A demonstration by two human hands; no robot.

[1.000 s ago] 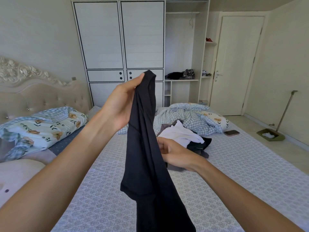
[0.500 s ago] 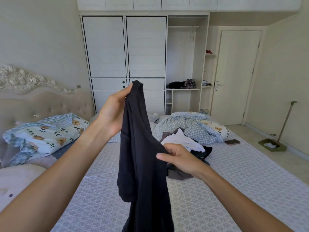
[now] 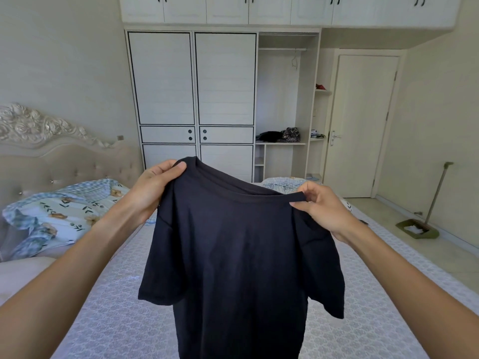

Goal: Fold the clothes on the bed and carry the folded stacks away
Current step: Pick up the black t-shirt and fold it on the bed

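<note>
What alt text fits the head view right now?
Two hands, left hand and right hand, hold a dark navy T-shirt up by its shoulders, spread open over a bed. Behind stand a white wardrobe and closed door.

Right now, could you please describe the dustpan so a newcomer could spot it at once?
Look to the closed door on the right. On the floor beside the bed lies the green dustpan, with white scraps inside and a long handle leaning up against the wall.
</note>
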